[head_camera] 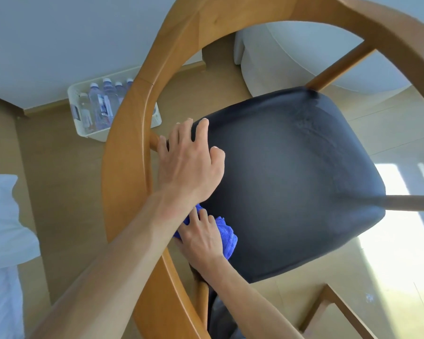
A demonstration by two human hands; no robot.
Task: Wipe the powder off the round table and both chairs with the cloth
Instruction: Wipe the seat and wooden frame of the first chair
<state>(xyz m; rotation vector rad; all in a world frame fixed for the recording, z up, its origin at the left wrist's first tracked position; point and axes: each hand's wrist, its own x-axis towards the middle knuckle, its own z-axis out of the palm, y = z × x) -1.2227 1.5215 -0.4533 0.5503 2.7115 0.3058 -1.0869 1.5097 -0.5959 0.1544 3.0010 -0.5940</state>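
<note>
Right hand (201, 237) fingers pressed on blue microfibre cloth (227, 237), lower centre, on dark padded chair seat (291, 182). Left hand (191, 165) spread, braced on seat. Risk: powder streak upper right missed.

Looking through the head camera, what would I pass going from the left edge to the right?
White pillow → white basket of water bottles → curved wooden chair back → left hand flat on the seat → dark seat cushion → sunlit floor patch.
</note>
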